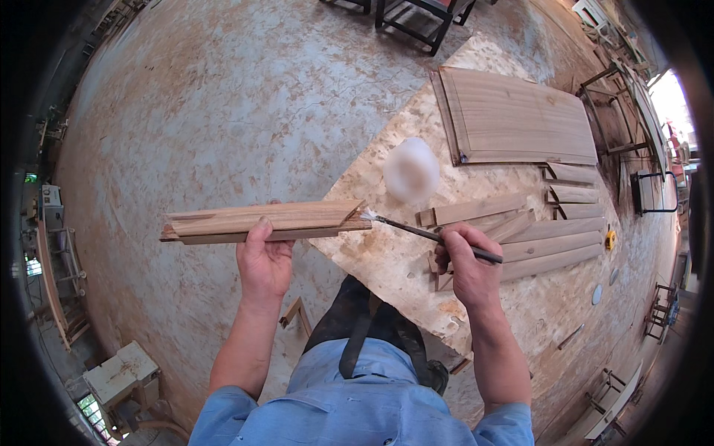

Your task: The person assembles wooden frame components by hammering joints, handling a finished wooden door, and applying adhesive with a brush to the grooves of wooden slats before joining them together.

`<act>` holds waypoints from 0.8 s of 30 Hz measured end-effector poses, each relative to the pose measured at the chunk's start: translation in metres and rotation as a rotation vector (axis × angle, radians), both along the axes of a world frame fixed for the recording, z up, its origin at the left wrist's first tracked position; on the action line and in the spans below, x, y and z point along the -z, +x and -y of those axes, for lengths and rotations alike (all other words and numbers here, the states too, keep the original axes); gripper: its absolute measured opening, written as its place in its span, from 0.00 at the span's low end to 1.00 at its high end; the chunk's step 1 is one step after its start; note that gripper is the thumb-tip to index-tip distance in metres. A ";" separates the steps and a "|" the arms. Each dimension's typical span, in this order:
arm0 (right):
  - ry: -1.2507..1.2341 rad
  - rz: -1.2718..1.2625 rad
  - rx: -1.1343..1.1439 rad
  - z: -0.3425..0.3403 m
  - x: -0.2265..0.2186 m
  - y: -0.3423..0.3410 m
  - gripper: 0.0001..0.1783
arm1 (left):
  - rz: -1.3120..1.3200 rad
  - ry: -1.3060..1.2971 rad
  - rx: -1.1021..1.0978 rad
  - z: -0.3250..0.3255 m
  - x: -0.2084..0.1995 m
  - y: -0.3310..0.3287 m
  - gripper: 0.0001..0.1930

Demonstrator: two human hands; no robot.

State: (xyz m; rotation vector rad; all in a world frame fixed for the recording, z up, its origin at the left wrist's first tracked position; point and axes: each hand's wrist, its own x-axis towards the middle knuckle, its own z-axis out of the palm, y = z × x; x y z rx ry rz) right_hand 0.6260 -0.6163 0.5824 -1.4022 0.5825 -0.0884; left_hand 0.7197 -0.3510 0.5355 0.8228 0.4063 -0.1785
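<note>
My left hand [264,260] grips a mitred wooden rail [290,218] from below, thumb over its near side. The rail lies level in the air, its angled end toward the right. In my right hand [470,266] is a thin dark stick [405,226], pinched near its back end. White paste covers the stick's tip, which touches the rail's right end; whether the tip has bristles, I cannot tell. Just beyond stands a whitish round tub [411,172] on a stained board [372,256]. Several wooden strips [550,249] lie on that board, near and partly behind my right hand.
A large flat wooden panel [520,119] rests at the board's far right, with several short mitred pieces [573,195] below it. A yellow tape measure [610,239] sits at the right. Dark-framed furniture [424,18] stands at the back, a machine [123,372] at the lower left.
</note>
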 end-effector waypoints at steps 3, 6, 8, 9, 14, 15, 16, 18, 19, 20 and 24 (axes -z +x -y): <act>0.181 0.048 0.110 -0.002 0.003 -0.003 0.09 | -0.101 -0.033 0.001 -0.003 0.002 -0.001 0.15; 0.326 0.074 0.122 -0.003 0.008 -0.002 0.09 | -0.145 -0.058 -0.006 -0.001 0.003 -0.002 0.12; 0.320 0.022 0.099 -0.005 0.013 -0.001 0.10 | -0.174 -0.084 0.001 -0.001 0.004 -0.003 0.10; 0.292 0.013 0.121 -0.004 0.016 0.000 0.10 | -0.189 -0.097 0.006 -0.001 0.004 -0.004 0.10; 0.307 0.045 0.192 0.008 0.020 -0.003 0.10 | -0.219 -0.070 0.013 -0.005 0.003 -0.005 0.10; 0.338 0.048 0.195 0.006 0.016 -0.004 0.09 | -0.218 -0.068 0.015 -0.006 0.004 -0.006 0.10; 0.317 0.052 0.149 0.002 0.012 -0.004 0.09 | -0.212 -0.056 0.031 -0.007 0.005 -0.006 0.11; 0.270 0.058 0.064 -0.008 0.005 -0.004 0.09 | -0.201 -0.033 0.071 -0.008 0.009 -0.008 0.15; 0.287 0.020 0.051 -0.011 0.005 -0.003 0.09 | -0.206 -0.032 0.062 -0.008 0.007 -0.008 0.13; 0.259 0.015 0.061 -0.010 0.006 -0.001 0.09 | -0.209 -0.032 0.053 -0.005 0.004 -0.009 0.12; 0.263 0.036 0.100 -0.003 0.007 -0.001 0.08 | -0.201 -0.002 0.048 -0.003 0.003 -0.011 0.11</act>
